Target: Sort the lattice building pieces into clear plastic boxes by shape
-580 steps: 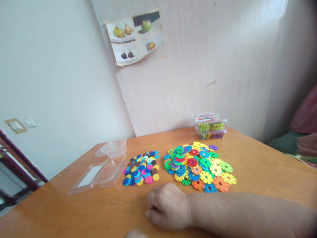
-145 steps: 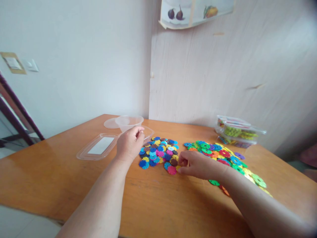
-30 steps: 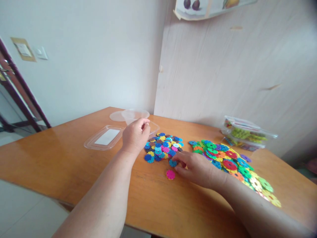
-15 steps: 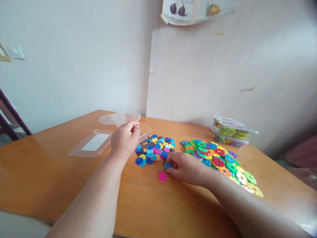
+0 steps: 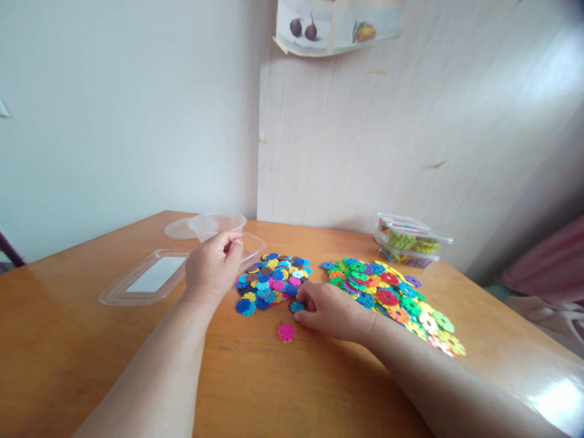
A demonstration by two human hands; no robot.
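My right hand (image 5: 331,313) pinches a blue disc (image 5: 297,306) at the small pile's (image 5: 272,281) near edge, mid-desk. My left hand (image 5: 212,271), loosely curled, touches the clear container (image 5: 252,249). A pink disc (image 5: 286,332) lies apart.

On the wooden table (image 5: 68,340), the right hand (image 5: 331,311) pinches a blue disc (image 5: 297,306) at the near edge of the small disc pile (image 5: 272,280). A pink disc (image 5: 286,332) lies at its seven o'clock. The left hand (image 5: 212,267) rests, fingers curled, at the pile's nine o'clock.

one head-worn view looks forward and down, near the table (image 5: 68,340).
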